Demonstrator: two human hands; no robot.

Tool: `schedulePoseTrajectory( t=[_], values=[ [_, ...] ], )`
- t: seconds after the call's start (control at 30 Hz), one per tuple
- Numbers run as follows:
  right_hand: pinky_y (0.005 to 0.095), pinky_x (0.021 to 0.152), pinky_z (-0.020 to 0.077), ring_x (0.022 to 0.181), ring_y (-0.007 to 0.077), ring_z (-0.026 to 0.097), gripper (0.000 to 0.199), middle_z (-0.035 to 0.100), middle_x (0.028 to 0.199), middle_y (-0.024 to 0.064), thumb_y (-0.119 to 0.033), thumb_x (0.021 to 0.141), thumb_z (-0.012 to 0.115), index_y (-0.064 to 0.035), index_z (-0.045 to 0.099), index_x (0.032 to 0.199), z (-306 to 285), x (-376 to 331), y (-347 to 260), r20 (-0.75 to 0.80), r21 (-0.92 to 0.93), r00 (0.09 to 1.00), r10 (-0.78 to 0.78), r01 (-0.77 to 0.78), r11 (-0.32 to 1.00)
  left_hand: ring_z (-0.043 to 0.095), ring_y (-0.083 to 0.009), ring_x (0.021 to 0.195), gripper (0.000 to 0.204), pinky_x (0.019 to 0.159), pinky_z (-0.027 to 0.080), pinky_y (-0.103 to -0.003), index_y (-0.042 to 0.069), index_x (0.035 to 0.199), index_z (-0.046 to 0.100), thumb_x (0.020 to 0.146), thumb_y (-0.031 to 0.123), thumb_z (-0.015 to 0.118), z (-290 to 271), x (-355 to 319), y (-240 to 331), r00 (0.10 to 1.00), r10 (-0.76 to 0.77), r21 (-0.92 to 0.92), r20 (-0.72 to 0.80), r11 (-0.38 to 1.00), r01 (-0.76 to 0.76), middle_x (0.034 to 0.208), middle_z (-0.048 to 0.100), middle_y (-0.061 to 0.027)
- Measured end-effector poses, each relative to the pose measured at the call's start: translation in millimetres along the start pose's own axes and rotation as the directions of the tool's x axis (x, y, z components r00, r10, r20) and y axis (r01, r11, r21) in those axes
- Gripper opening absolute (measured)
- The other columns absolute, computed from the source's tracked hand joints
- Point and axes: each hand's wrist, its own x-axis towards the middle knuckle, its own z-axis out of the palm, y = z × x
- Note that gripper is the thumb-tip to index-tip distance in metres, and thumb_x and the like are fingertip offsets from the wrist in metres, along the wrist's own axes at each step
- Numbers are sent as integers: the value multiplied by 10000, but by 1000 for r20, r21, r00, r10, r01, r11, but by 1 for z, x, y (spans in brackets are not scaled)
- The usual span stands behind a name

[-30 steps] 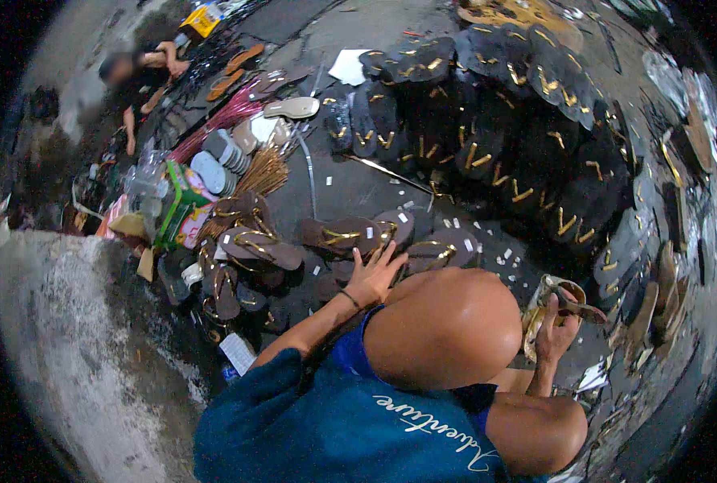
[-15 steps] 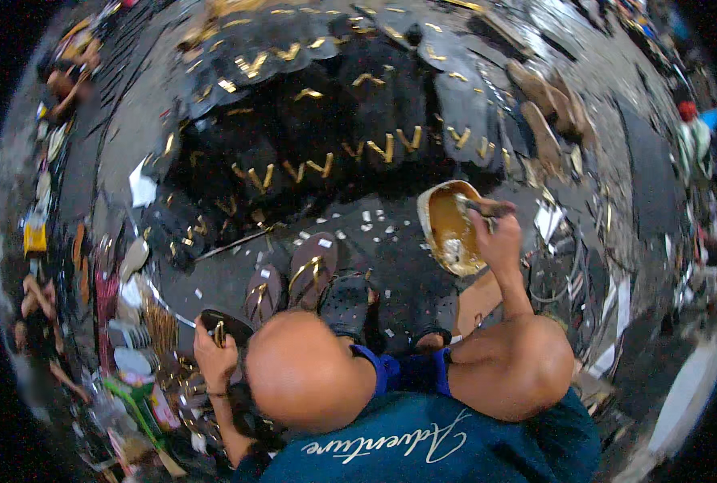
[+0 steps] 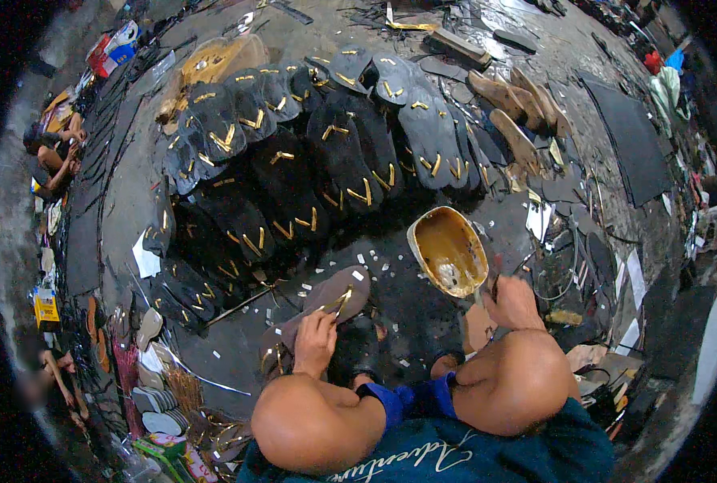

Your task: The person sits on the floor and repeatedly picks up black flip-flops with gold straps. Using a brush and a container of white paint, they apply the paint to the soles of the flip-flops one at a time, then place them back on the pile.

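Observation:
I sit on the floor with both bare knees in view. My left hand (image 3: 315,341) presses down on a grey-brown sandal (image 3: 344,291) with a gold strap, fingers closed over its heel end. A second, similar sandal (image 3: 276,348) lies beside it to the left. My right hand (image 3: 513,303) is closed around a thin dark brush (image 3: 494,284), just below and right of a yellow glue-stained bowl (image 3: 447,248). The brush tip is hard to make out.
Rows of black sandals (image 3: 294,169) with gold straps cover the floor ahead. Tan soles (image 3: 510,109) and a black rubber sheet (image 3: 626,137) lie at the back right. Other people (image 3: 53,153) sit at the left. Stacked soles (image 3: 156,400) are at the lower left.
The view has swung and steadied. My left hand has come onto the grey-brown sandal in front of my knee. My right hand has drawn back from inside the yellow bowl to its lower right.

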Motion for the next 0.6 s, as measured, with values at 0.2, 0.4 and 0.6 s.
schedulePoseTrajectory(
  t=[0.2,0.4,0.6],
  values=[
    [385,768,533,846,220,676,354,708,930,124,-285,894,654,13,623,1080,-6,7,-7,-68,870,990,-122,118,479,269,-377,1415,568,1146,275,-470,28,1298,525,800,233,702,-2,95,39,911,381,-16,159,924,-383,1482,357,-217],
    [316,730,559,824,172,671,218,682,957,51,-241,965,592,-37,624,1037,-84,44,-61,-22,839,972,-233,-109,-533,208,-371,1447,707,1159,226,-480,60,1401,446,841,440,653,32,163,53,775,567,128,279,778,-615,1543,277,-194],
    [305,798,540,857,170,674,213,699,989,60,-191,939,636,-35,625,1084,-95,55,-106,-226,947,969,-103,193,-258,340,-283,1402,567,1162,214,-363,16,1446,398,1016,384,395,3,150,86,974,180,-788,136,616,-4,1522,355,-140]
  ],
)
